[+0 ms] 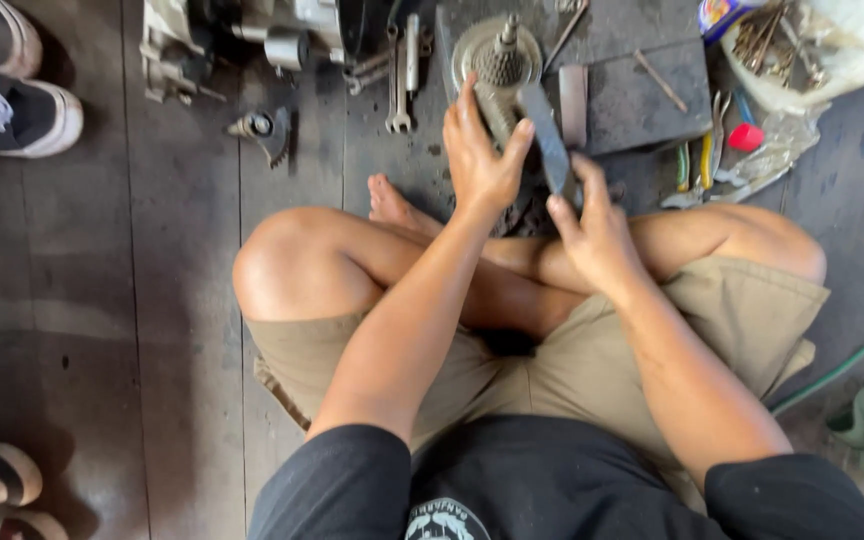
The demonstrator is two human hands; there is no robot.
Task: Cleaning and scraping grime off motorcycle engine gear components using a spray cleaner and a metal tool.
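Note:
I sit cross-legged on a dark wooden floor. My left hand (479, 150) grips a greasy round metal gear assembly (497, 58) with a toothed shaft, holding it by its lower part. My right hand (592, 225) is closed around the handle of a flat dark metal tool (544, 125), whose blade lies against the assembly's right side. The assembly rests on the edge of a dark flat block (632, 90) in front of my legs.
Wrenches (399, 70) and engine parts (202, 40) lie at the top. A small gear piece (264, 127) sits left of them. Pliers (697, 165), a red cap (746, 137) and a plastic bag of parts (802, 50) are at the right. Shoes (7, 90) lie left; a green hose (842, 365) runs right.

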